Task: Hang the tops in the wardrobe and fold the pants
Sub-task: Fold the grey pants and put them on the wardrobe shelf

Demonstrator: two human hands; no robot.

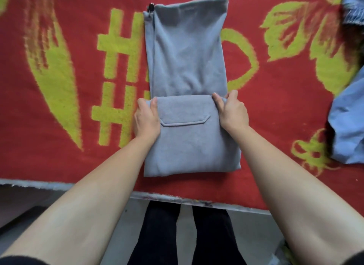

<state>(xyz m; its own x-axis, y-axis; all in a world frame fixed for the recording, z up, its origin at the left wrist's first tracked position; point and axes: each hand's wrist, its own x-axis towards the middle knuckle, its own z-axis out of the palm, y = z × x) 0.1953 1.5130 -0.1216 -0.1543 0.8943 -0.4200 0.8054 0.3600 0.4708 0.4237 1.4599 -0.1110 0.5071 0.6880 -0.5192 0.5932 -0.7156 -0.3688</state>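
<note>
Grey pants [187, 53] lie lengthwise on the red blanket, leg over leg, with a dark button at the far left corner. The near part is folded over, so a flap pocket faces up. My left hand [146, 119] grips the left corner of that folded edge, thumb on top. My right hand [231, 110] grips the right corner the same way. Both arms reach forward over the bed's near edge.
The red blanket [69, 156] with yellow-green patterns covers the bed. A light blue garment [348, 116] lies crumpled at the right edge, with another blue piece [353, 6] at the top right. Below the bed edge are my dark-trousered legs and a grey floor.
</note>
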